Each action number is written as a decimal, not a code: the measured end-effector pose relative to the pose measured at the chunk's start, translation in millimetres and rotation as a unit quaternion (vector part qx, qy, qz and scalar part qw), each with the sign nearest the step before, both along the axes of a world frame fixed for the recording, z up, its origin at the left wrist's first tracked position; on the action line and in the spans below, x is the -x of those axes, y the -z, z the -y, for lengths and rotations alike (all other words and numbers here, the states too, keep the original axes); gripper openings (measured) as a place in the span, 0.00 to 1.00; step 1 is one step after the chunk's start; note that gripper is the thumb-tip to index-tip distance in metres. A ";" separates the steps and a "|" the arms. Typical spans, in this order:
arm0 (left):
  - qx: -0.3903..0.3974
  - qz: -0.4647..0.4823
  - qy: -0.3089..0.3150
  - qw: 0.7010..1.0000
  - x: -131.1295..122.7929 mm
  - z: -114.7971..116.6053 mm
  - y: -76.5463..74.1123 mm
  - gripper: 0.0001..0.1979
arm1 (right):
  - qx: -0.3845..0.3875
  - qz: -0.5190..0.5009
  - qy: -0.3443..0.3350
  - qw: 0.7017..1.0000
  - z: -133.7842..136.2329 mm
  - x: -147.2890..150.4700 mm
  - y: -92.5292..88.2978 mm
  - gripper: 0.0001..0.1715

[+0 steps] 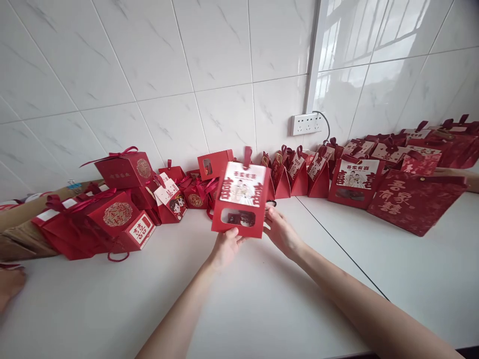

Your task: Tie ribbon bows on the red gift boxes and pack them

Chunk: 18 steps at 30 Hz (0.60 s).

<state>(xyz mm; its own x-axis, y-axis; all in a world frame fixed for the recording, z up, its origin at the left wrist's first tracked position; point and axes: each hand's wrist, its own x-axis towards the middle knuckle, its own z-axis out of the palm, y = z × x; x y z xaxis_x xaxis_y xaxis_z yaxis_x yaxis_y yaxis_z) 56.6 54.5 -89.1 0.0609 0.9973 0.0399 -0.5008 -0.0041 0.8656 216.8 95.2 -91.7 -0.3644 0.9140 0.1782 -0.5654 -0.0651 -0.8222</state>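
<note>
Upright above the white table, a red gift box [243, 212] faces me, with a white printed label, a ribbon loop on top and a small window showing dark contents. My left hand [226, 245] grips its bottom edge, thumb in front and fingers underneath. At the lower right side, my right hand [282, 230] closes on the box's edge, its fingertips partly hidden behind it. A small dark curved thing [272, 203] shows by the right thumb; I cannot make out what it is.
Red ribbon-tied boxes [114, 214] are piled at the left beside a brown carton [30, 219]. Several red gift bags [295, 174] line the tiled wall, and larger ones [411, 199] stand at the right. A power strip [307, 124] is on the wall. Part of another person's hand [11, 284] shows far left.
</note>
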 end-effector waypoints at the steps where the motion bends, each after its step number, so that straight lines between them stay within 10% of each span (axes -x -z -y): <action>1: 0.005 0.011 0.001 1.000 -0.3 0.4 -2.4 0.21 | -0.012 0.006 -0.017 1.000 1.6 0.9 0.1 0.27; 9: 0.134 0.133 0.004 0.982 -0.2 8.5 -25.1 0.34 | -0.039 0.039 -0.120 0.991 9.6 3.9 1.1 0.26; 18: 0.068 0.077 0.019 0.995 1.1 2.7 -9.1 0.28 | -0.069 0.027 -0.106 0.992 9.6 2.9 -2.5 0.27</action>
